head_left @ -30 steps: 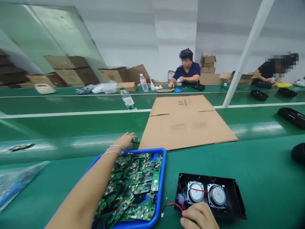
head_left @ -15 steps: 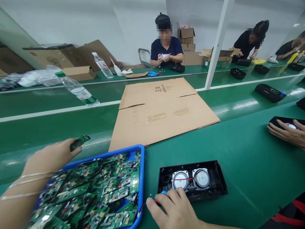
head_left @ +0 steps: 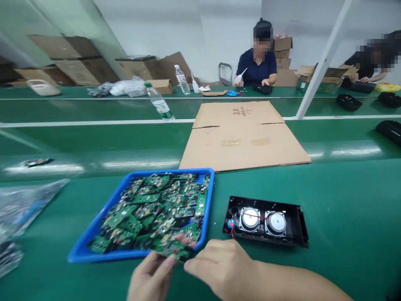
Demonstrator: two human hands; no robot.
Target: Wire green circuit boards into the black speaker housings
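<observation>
My left hand is closed on a green circuit board, held over the near edge of a blue tray full of similar boards. My right hand is closed in a pinch at the board's right end. A red wire runs to it from a blue round part in the black speaker housing. What the right fingertips grip is mostly hidden. The housing lies open on the green table, right of the tray, with two round speakers inside.
A flat cardboard sheet lies beyond the tray. Plastic bags are at the left, and a loose board lies on the green belt. A bottle leans farther back. Co-workers sit across, beside a white post.
My left hand has brought a circuit board from the tray's far left to its near edge. My right hand has moved left from the housing to meet it. The view has turned left.
</observation>
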